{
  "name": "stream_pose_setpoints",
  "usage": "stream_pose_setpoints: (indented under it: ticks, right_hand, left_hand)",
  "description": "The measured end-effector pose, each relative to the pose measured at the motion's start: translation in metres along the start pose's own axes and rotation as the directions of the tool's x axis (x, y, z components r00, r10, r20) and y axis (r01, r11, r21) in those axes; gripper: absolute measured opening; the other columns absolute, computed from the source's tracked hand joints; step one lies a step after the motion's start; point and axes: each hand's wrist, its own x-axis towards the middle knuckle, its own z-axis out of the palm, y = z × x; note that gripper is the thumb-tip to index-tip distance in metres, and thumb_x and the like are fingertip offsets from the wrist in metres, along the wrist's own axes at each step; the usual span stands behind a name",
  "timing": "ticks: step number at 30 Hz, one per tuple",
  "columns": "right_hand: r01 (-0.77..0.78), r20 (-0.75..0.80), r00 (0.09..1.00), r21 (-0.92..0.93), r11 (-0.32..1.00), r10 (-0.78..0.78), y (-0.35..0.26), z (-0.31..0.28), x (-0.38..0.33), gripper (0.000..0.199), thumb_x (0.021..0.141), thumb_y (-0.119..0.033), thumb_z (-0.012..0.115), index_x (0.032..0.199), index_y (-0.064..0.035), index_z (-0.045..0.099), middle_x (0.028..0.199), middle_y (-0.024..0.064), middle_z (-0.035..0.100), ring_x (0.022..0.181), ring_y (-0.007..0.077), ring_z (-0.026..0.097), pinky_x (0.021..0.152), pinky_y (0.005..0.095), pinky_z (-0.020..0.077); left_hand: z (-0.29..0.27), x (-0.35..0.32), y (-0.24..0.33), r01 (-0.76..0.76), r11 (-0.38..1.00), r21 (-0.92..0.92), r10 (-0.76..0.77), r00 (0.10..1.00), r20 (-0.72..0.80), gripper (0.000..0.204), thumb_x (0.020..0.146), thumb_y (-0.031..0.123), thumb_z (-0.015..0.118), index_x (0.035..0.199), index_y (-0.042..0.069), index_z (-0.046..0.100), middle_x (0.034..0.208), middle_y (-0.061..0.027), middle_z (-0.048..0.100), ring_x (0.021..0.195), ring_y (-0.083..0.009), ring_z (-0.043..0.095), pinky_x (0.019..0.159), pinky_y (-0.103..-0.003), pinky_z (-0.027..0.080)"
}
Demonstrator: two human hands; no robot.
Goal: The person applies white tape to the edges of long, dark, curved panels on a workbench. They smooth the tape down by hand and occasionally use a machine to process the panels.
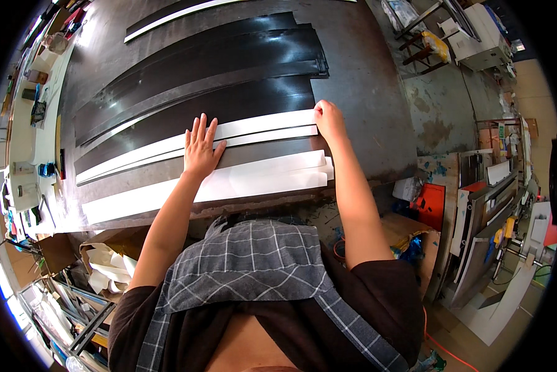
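Head view shows a wide dark metal table (371,118) in a cluttered workroom; a pale side bench (52,139) runs along its left, and stained floor (436,111) lies to its right, with a stool (422,56) at the far right. Near left, a cardboard box (129,240) holds crumpled white paper (106,270); near right, another cardboard box (399,228) holds blue plastic (415,249).

Several long black sheets (229,62) lie across the table; on the near side of them is a long white strip (260,126), with a narrower white strip (278,134) just nearer and wider white sheets (260,177) nearest. The left hand (199,152) lies palm down across both strips, fingers slightly spread, thumb apart; the right hand (330,121) is at the long white strip's right end, fingers curled together; whether they pinch it, I cannot tell.
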Motion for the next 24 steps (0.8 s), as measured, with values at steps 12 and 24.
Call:
stream_pose_setpoints:
  ticks: [12,24]
  right_hand:
    - [-0.01,0.012,1.0,-0.082,0.997,0.011,-0.006,-0.001,0.003,0.006,0.082,-0.007,0.056,0.079,-0.0012,0.057,0.084,0.018,0.061,0.082,0.0368,0.06,0.073,0.0451,0.0494]
    - [0.368,0.367,0.852,0.085,0.926,-0.373,-0.109,0.014,-0.087,0.011,0.088,-0.009,0.048,0.085,0.0014,0.049,0.087,0.0204,0.056,0.083,0.0354,0.057,0.077,0.0457,0.0463]
  left_hand:
    - [0.001,-0.002,0.0,0.018,1.0,0.009,-0.018,1.0,0.015,0.062,0.095,0.047,0.043,0.148,0.018,0.027,0.156,-0.011,0.016,0.145,-0.0282,0.012,0.117,-0.044,0.009]
    - [0.004,0.0,-0.001,0.014,1.0,-0.01,-0.014,1.0,-0.014,0.062,0.094,0.047,0.046,0.147,0.018,0.03,0.156,-0.0114,0.017,0.145,-0.0284,0.013,0.117,-0.045,0.01]
